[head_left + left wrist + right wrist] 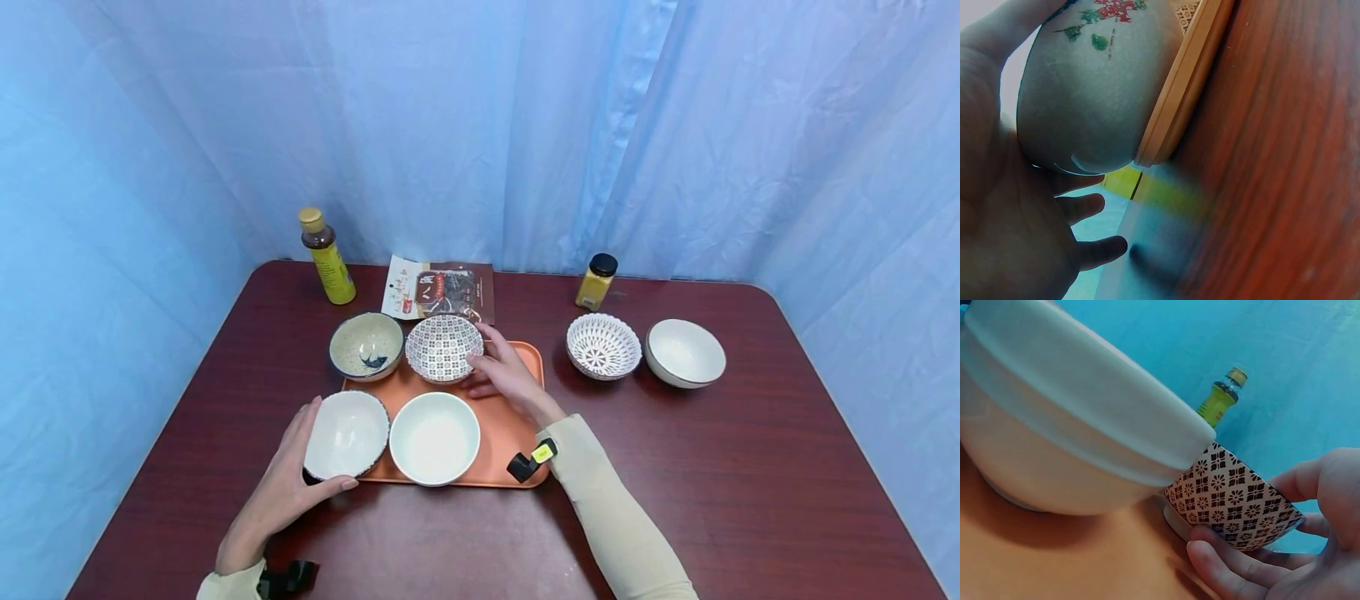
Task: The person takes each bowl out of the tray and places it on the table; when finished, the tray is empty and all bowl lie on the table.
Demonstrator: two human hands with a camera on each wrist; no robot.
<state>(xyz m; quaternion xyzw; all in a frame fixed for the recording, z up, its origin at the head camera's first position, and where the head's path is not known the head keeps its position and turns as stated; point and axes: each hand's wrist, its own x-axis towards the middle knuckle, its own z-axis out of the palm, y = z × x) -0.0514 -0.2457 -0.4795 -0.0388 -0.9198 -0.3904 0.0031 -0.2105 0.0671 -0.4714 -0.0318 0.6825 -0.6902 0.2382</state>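
My left hand [288, 479] holds a white bowl with a dark wavy rim [347, 437], fingers along its left side and thumb at the front. In the left wrist view a red flower with green leaves decorates the outside of this floral bowl [1085, 94], and the lower fingers spread past it. With my right hand [513, 377] I grip a small black-and-white patterned bowl [442, 348] by its right side. The right wrist view shows fingertips against the lower wall of the patterned bowl [1229, 497]. Both bowls are at the orange tray [502, 429].
A plain white bowl [435, 437] and a beige bowl with a blue fish [366, 337] stand beside them. Right of the tray sit a ribbed patterned bowl [603, 346] and another white bowl [686, 353]. Behind are a bottle [330, 265], a food packet [442, 292] and a black-lidded jar [596, 283].
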